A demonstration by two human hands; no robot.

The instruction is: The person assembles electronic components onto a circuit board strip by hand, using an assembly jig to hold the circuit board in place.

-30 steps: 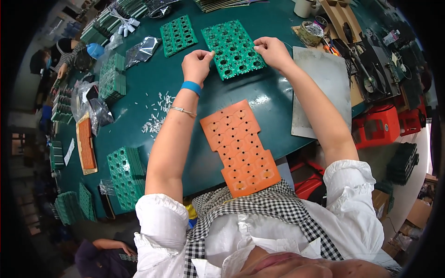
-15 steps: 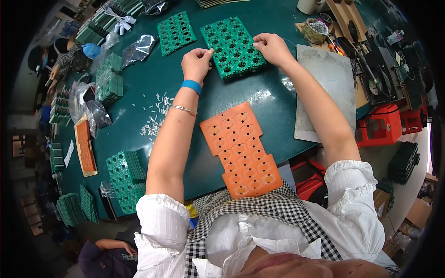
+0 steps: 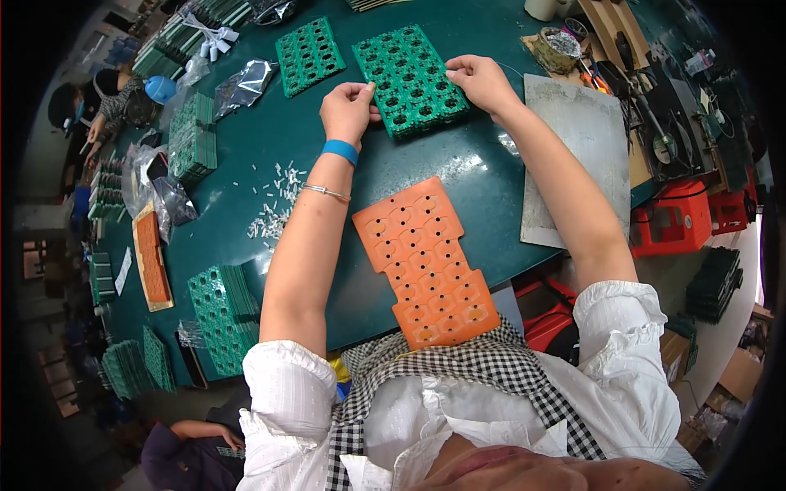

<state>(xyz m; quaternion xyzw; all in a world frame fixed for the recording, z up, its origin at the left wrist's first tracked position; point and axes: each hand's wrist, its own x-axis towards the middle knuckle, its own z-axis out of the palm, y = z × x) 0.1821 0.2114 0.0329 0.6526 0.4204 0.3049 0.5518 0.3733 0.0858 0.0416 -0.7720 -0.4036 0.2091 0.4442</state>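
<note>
A stack of green circuit board panels (image 3: pixel 413 82) with rows of dark round openings sits on the green table in front of me. My left hand (image 3: pixel 348 110) pinches its left edge, thumb on top and fingers curled at the side. Across from it, my right hand (image 3: pixel 481 82) grips the right edge with closed fingers. Nearer to me lies an orange plate (image 3: pixel 424 266) with small black holes and shallow round outlines, overhanging the table edge onto my checked apron. Neither hand touches it. Left of the stack is another green panel (image 3: pixel 311 56).
Small white pieces (image 3: pixel 278 204) are scattered left of my left forearm. More green panels (image 3: pixel 217 315) stand stacked at the left. A grey metal sheet (image 3: pixel 573 164) lies under my right forearm, with tools (image 3: pixel 655 123) beyond it. Red stools (image 3: pixel 675 217) stand at the right. Co-workers sit at the left.
The stack and both hands have shifted very slightly away from me. The grip at both edges looks the same, and the orange plate lies where it was.
</note>
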